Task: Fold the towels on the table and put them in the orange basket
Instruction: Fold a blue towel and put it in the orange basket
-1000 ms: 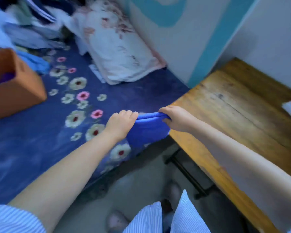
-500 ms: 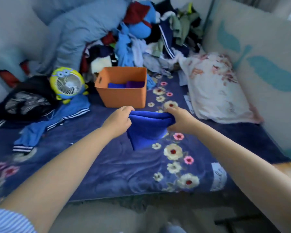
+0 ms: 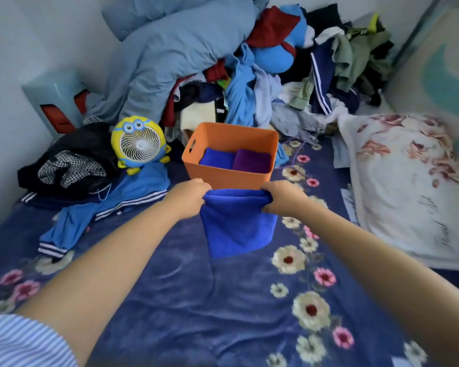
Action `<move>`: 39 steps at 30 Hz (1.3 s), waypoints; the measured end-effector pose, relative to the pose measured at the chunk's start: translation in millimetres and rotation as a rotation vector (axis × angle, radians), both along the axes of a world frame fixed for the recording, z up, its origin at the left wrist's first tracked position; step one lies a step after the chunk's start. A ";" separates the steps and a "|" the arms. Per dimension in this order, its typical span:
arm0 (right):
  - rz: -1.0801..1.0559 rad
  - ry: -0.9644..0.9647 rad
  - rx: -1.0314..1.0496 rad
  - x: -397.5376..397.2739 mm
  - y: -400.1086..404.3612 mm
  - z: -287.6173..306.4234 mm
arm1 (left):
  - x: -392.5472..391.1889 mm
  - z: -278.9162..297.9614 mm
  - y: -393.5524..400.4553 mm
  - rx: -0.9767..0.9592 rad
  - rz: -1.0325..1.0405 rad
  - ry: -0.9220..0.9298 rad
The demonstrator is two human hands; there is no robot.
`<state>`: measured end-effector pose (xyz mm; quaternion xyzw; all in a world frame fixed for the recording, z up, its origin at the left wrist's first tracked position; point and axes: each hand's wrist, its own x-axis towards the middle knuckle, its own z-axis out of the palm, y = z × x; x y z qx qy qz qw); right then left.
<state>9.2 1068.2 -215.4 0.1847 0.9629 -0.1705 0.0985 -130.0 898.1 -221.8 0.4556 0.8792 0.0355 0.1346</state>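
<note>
Though unlabelled, towel point(image 3: 237, 226) (blue) aloft.

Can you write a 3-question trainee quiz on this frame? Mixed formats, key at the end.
1. True or false: the orange basket already holds two folded towels.
2. Multiple choice: how is the blue towel held? A) left hand alone B) right hand alone C) left hand and right hand, each with a grip on a top corner D) lying on the bed
3. Fill in: the towel beside the blue one in the basket is ___.

Key: 1 true; 2 C; 3 purple
</note>
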 end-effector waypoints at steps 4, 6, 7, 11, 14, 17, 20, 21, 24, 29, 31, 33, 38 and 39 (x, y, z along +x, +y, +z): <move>0.086 -0.075 0.030 -55.5 42.1 -0.9 | -44.2 -3.9 40.6 -0.145 0.026 0.100; 0.100 -0.073 0.029 -82.4 61.0 -1.2 | -67.6 -4.6 58.2 -0.125 0.069 0.082; 0.099 -0.074 0.021 -95.9 69.3 -1.3 | -79.2 -4.9 66.0 -0.104 0.095 0.068; 0.117 -0.087 0.024 -158.4 104.0 -8.9 | -134.1 -9.3 98.3 0.069 0.218 -0.072; 0.083 -0.048 0.033 -199.9 125.1 -13.7 | -175.0 -8.8 122.7 0.202 0.332 -0.226; -0.001 0.001 0.011 -234.5 143.9 -21.3 | -213.5 -15.8 147.2 0.266 0.387 -0.285; -0.103 0.034 -0.021 -279.7 165.5 -31.3 | -260.2 -29.0 176.4 0.301 0.389 -0.264; -0.123 0.036 -0.035 -291.5 171.2 -35.7 | -273.1 -34.8 184.1 0.306 0.379 -0.259; -0.215 0.068 -0.090 -332.6 190.5 -58.9 | -317.8 -56.7 209.4 0.330 0.388 -0.244; -0.370 0.218 -0.138 -377.1 196.5 -119.6 | -374.1 -102.2 238.5 0.385 0.347 -0.184; -0.359 0.172 -0.152 -377.3 185.6 -156.7 | -379.9 -133.4 233.8 0.281 0.224 -0.171; -0.336 0.001 -0.171 -375.1 172.0 -204.6 | -377.6 -179.1 226.5 0.026 0.118 -0.198; -0.159 -0.395 -0.303 -357.5 149.9 -287.7 | -354.6 -267.8 213.0 -0.581 -0.041 -0.151; -0.161 -0.388 -0.322 -357.7 151.7 -289.2 | -354.0 -273.6 213.6 -0.612 -0.027 -0.153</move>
